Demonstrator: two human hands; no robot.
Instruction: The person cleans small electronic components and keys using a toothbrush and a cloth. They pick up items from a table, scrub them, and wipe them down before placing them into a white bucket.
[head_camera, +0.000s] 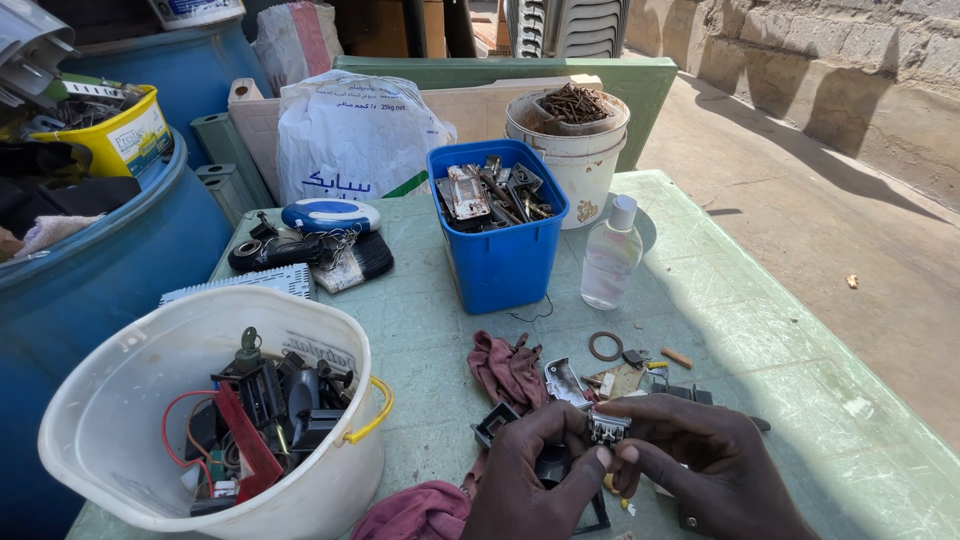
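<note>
One head-worn view looks steeply down and forward, close over the green table, yard wall beyond.

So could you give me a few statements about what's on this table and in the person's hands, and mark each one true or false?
1. Both hands pinch a small ribbed metal part. True.
2. The blue bin is empty. False: it holds metal pieces.
3. A clear plastic bottle stands upright to the right of the blue bin. True.
4. The white bucket at the left holds only rags. False: it holds black parts and wires.
5. A reddish rag lies on the table near the hands. True.
</note>
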